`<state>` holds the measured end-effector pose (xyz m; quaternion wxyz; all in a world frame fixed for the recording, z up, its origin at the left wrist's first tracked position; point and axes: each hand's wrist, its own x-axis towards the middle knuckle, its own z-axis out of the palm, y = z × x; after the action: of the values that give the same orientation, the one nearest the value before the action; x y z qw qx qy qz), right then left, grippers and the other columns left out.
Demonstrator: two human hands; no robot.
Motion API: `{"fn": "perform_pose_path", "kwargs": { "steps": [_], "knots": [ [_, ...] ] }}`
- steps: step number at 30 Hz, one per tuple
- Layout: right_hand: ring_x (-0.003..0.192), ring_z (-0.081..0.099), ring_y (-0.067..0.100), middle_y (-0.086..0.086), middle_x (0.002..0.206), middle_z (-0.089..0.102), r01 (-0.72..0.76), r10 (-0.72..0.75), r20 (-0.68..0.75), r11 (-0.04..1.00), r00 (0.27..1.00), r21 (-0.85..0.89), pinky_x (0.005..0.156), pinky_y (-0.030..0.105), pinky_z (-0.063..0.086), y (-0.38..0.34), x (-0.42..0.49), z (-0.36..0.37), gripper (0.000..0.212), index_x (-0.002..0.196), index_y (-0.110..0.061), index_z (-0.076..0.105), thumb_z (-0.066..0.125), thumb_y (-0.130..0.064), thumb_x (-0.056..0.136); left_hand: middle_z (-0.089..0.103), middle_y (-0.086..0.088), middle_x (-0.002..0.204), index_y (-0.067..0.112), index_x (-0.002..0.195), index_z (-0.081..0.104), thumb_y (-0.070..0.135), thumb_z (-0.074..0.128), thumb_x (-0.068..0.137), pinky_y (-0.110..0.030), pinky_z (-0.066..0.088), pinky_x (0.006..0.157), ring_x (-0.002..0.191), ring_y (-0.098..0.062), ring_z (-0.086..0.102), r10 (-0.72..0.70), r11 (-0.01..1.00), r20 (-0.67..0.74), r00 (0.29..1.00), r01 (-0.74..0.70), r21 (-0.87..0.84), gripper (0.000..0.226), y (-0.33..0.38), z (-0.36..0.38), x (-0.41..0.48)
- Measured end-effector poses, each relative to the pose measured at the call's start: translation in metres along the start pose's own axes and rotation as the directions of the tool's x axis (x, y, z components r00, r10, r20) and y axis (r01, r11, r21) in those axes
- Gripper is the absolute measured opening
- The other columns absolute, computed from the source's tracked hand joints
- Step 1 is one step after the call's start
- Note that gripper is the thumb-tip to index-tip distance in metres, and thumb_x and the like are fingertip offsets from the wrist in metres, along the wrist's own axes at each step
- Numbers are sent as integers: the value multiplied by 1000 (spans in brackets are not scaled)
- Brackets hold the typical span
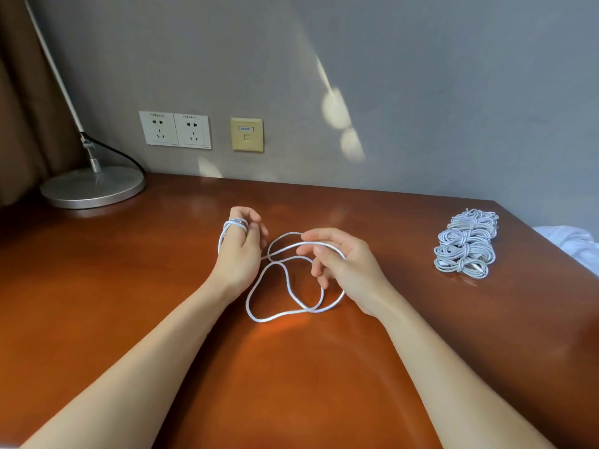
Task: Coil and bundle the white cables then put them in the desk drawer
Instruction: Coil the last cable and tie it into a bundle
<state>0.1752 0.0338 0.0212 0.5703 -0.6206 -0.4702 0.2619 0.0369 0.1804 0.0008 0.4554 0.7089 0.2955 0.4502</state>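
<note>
Nearest, the thin white cable [278,315] sprawls in loose loops on the glossy reddish-brown wooden desk [129,286]. Coiling looks barely begun. The left hand [240,251] grips a few turns wound round its fingers, and the right hand [343,264] curls loosely round the slack. Farther right lies a pile of finished white cable bundles [466,244], not yet stowed; no drawer shows. Beyond are a silver round-based desk lamp [92,186], white wall sockets [175,129] and a grey wall [421,92].

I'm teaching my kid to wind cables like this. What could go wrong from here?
1. The slack of the white cable lies on the desk in loops that cross each other; pulled in fast, they could cinch into a knot.
2. The wound turns sit high on the fingers of the left hand and might slip off while the right hand feeds more.
</note>
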Motion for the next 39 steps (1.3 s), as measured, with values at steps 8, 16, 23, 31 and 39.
{"fn": "perform_pose_path", "kwargs": {
  "steps": [8,16,23,31,39],
  "knots": [
    [50,47,8,4,92,75,6,6,-226,999,974,53,49,18,41,-1,3,-11,37,114,-25,72,49,0,101,66,0,89,29,106,44,16,31,110,-39,55,66,67,-19,61,105,951,142,984,-142,276,18,-6,-1,-5],
    [51,52,0,-2,78,69,-28,29,-268,1000,963,5,52,11,40,1,4,-10,35,112,-25,72,50,-1,98,61,-6,79,27,94,54,27,36,109,-47,51,79,79,-22,60,40,899,284,958,-159,408,23,3,-4,-16],
    [64,58,0,-8,75,67,-37,28,-313,999,949,-21,65,19,46,8,8,-10,29,109,-31,73,55,-11,99,55,0,63,18,80,60,52,50,100,-38,46,66,62,-17,55,-2,824,404,915,-227,518,41,13,-2,-20],
    [48,53,10,-2,67,64,-41,34,-296,999,955,-17,49,24,48,6,6,-10,14,111,-28,71,63,-22,101,55,-2,60,11,71,62,50,41,106,-40,46,66,63,-19,56,21,863,279,960,-158,479,56,7,-2,-16],
    [75,64,-1,-9,82,66,50,-116,-410,985,905,-166,62,12,50,9,6,-13,15,104,-29,74,68,-17,98,50,3,49,14,52,60,55,28,101,-31,40,69,53,-11,48,18,947,448,894,-159,278,72,7,-5,-20]
  ]
}}
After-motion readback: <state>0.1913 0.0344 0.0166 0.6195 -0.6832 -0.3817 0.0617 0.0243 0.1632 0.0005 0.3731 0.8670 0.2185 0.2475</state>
